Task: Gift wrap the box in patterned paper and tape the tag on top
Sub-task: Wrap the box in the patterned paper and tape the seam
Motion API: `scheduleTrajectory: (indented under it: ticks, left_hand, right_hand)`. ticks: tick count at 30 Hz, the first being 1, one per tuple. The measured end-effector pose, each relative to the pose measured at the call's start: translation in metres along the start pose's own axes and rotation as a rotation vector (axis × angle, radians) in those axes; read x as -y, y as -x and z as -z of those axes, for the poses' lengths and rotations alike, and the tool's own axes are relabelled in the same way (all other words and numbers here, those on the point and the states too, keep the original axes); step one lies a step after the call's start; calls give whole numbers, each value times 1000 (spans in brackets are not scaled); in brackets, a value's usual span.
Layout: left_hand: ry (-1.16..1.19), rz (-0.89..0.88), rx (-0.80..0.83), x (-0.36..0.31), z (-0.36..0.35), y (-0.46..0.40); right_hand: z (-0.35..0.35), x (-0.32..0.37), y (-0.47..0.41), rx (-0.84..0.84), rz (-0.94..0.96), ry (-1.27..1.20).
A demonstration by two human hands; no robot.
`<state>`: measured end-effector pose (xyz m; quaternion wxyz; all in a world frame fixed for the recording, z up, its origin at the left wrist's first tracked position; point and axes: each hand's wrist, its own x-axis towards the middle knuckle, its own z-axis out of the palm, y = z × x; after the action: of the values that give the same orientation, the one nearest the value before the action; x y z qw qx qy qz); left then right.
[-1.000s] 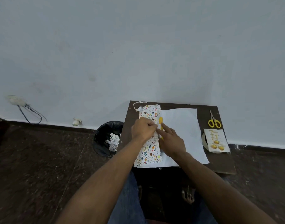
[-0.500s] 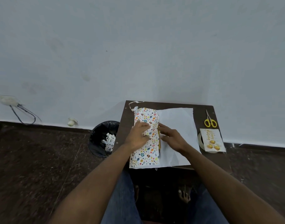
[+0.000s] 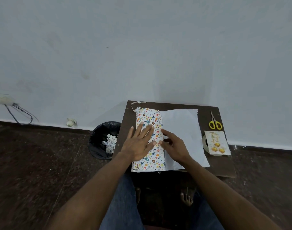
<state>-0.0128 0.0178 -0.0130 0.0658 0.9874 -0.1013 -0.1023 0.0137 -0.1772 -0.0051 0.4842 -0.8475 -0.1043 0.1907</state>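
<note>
I see the box under thin, egg-patterned white wrapping paper (image 3: pixel 149 140) at the left of the dark brown desk (image 3: pixel 213 168). My left hand (image 3: pixel 138 143) presses flat on top; my right hand (image 3: pixel 175 146), fingers relaxed, touches its edge. The paper looks light and creasable, so I'd hold the loose white flap's edge.

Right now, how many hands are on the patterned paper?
2. The left hand presses flat on the patterned paper; the right hand touches its right edge.
</note>
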Motion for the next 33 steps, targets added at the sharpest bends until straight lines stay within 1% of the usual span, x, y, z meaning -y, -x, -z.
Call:
scheduleTrajectory:
  ticks: [6,12,19,22,25,29,33]
  left_hand:
    - [68,-6,-23,0,-2,-1]
    - [61,-12,53,2,5,-2]
    - [140,23,66,-4,11,-5]
    - [140,23,69,-6,13,-7]
    - [115,23,76,-8,10,-5]
    - [71,24,74,-10,9,-4]
    - [94,11,110,-9,12,-4]
  right_hand:
    - [-2,1,2,-21,2,12]
    - [-5,5,3,-30,-16,33]
    - [-10,11,1,-121,-57,60]
    - [-15,12,3,-172,-111,46]
    - [-16,12,-2,-184,-192,25]
    - [-17,15,-3,-212,-234,-16]
    - [-20,18,-3,-244,-275,-26]
